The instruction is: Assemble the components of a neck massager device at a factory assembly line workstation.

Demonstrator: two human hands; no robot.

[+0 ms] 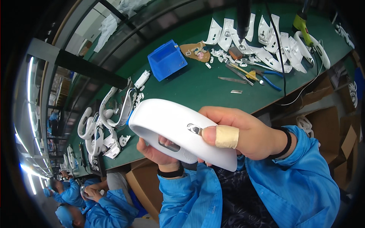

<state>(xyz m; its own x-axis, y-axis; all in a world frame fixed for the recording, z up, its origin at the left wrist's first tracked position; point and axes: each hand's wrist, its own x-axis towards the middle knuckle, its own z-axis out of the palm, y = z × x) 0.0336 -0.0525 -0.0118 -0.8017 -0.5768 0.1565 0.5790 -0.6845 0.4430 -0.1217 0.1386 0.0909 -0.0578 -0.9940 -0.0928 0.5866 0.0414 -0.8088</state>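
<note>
In front of me I hold a white, curved, U-shaped plastic housing [167,117], tilted, with its broad outer face up. My right hand [247,131] is closed round its right end. The thumb, wrapped in tan tape, presses beside a small oblong slot [194,129] with a metallic-looking part in it. My left hand [157,154] supports the housing from behind and below, its fingers partly hidden. Some of them show through an oblong opening [169,144] in the inner wall, near a patch of small holes. A bit of blue shows at the housing's left edge.
On the green bench [201,87] stand a blue bin [167,60], loose white shells [270,57], blue-handled pliers [272,79], tweezers and small parts. More curved housings [95,129] lie at left. A dark electric screwdriver [243,19] hangs above. People in blue work at lower left.
</note>
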